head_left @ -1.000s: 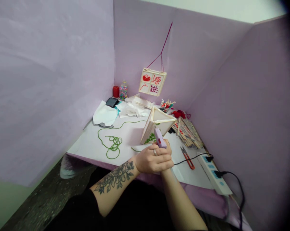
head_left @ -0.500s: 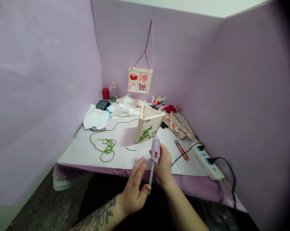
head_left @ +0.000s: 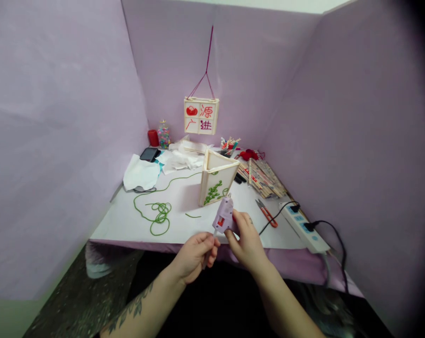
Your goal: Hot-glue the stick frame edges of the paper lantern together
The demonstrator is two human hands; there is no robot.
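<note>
My right hand [head_left: 246,239] is wrapped round the handle of a light purple hot glue gun [head_left: 225,215], its nozzle pointing up and away from me. A clear glue stick [head_left: 215,233] sticks out of the gun's back end. My left hand [head_left: 198,253] is closed on that stick, thumb and fingers pinching it just behind the gun. Beyond the nozzle a three-sided frame [head_left: 219,180] of white panels and pale wooden sticks stands upright, with a green cord leaf pattern on one panel. Left of it, green cord [head_left: 160,213] lies in loose loops, and a short cut piece [head_left: 193,216] rests nearby.
Orange-handled snips [head_left: 268,216] and a white power strip [head_left: 304,227] with black plugs lie at the right. Bundled wooden sticks [head_left: 265,178] are behind them. White paper [head_left: 142,173], a jar of beads [head_left: 164,136] and a hanging sign [head_left: 201,117] are farther back.
My left hand has gone from open beside the glue stick to pinching it. The glue gun has tilted, its back end swinging left. The view has shifted slightly.
</note>
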